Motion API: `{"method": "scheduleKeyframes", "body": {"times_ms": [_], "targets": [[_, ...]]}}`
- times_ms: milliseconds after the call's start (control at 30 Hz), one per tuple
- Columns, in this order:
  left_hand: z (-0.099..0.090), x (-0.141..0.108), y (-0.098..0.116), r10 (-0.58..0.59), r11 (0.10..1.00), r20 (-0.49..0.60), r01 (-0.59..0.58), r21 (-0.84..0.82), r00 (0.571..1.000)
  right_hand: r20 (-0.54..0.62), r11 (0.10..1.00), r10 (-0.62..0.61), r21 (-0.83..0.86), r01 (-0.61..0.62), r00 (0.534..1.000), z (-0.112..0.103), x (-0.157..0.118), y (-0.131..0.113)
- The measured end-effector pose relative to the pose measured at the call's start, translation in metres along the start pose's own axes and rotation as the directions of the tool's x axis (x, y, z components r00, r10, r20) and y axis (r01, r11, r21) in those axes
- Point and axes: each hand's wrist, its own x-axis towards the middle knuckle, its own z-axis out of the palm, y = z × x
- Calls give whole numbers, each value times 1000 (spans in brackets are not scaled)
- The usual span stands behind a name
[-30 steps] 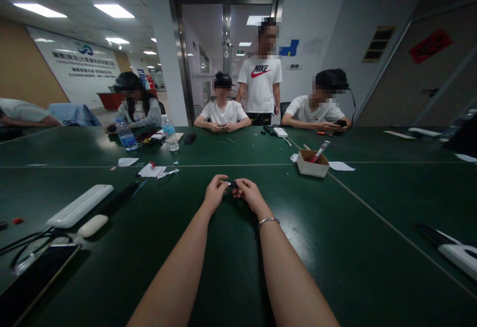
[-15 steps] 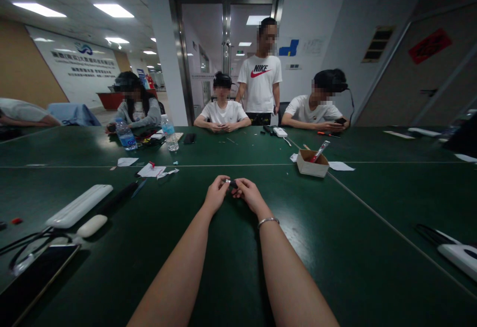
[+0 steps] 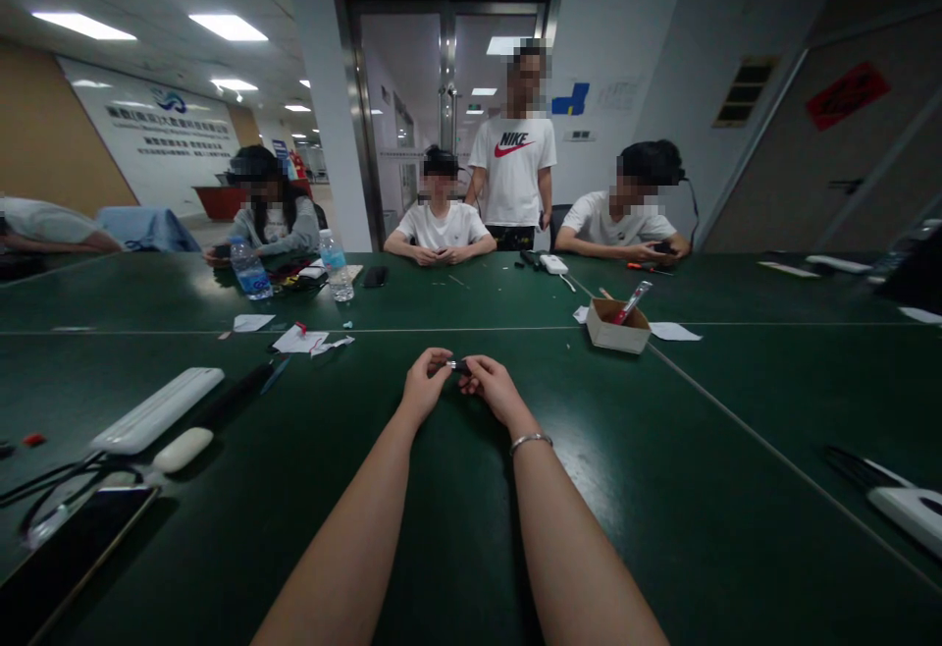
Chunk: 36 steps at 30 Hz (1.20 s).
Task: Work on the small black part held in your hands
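Note:
Out over the green table (image 3: 471, 548), my left hand (image 3: 425, 386) and my right hand (image 3: 496, 389) face each other around one small black piece with a silvery end (image 3: 459, 366). The fingertips of my left hand pinch its silvery end. My right hand, closed, grips the black end, and its lower fingers are curled beneath. The piece is too small and partly covered for me to tell its kind. A silver bangle (image 3: 531, 441) circles my right wrist.
A small open box (image 3: 618, 334) stands ahead right. Paper scraps (image 3: 300, 340) lie ahead left. At left are a white power bank (image 3: 159, 410), a white oval case (image 3: 183, 450) and a phone (image 3: 78, 553). Water bottles (image 3: 337, 268) and several people are across the table.
My hands keep their hold and have barely moved; the small piece shows at a slightly different angle. The whole view has shifted slightly. Across the table at right, a person's handheld object looks tilted differently.

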Motion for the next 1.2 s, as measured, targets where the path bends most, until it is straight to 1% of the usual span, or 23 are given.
{"method": "scheduleKeyframes", "body": {"times_ms": [100,267,367,500,767,900,1000,1100,1200], "targets": [[0,0,-2,-2,1000,1,2,-9,1000,8,1000,1,-10,-1,1000,0,0,0],[1,-1,-1,-95,995,-22,95,-9,995,9,1000,11,-13,-10,1000,0,1,0],[0,-1,1,-67,998,-40,66,-23,997,2,1000,3,-12,-3,1000,-1,2,1],[-1,-1,2,1,1000,0,-1,5,1000,-4,1000,1,-7,-1,1000,-1,1,1],[1,-3,4,-71,997,-1,71,6,998,4,1000,10,-1,-10,1000,0,2,2],[0,-3,5,-33,997,-43,30,-70,999,-10,1000,4,6,-4,1000,0,3,3],[-1,-2,5,-10,993,-20,8,-114,1000,-18,1000,10,15,-9,1000,0,3,4],[-1,-1,2,-17,994,-6,16,-111,1000,-16,1000,13,12,-13,1000,0,2,3],[-1,0,-2,-38,996,-27,36,-80,999,-6,1000,14,6,-14,1000,0,2,2]]}}
